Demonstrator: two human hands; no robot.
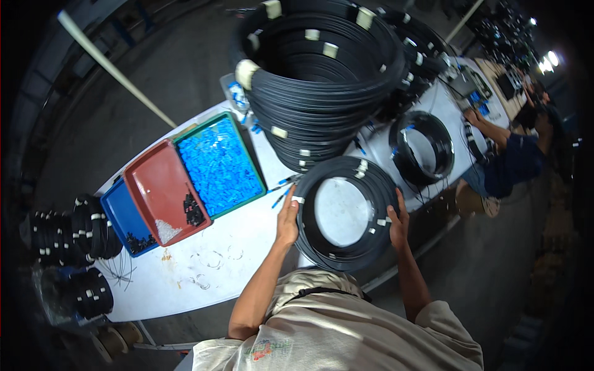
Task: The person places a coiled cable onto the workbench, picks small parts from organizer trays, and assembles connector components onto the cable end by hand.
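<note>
Centrally, in the head view, I have the left grip (287, 224) and right grip (399, 226) clasping opposite sides of a black coil (346, 258) at the near edge of the white surface (216, 263), just before a tall coil stack (309, 117); whether it is lifted, I cannot tell. To its left sit a green tray (259, 178) of blue pieces (219, 164) and a red tray (158, 182); at right, another person (513, 162) reaches across.

Red tray (158, 179) — between blue tray (117, 211) and green tray (241, 204).
</note>
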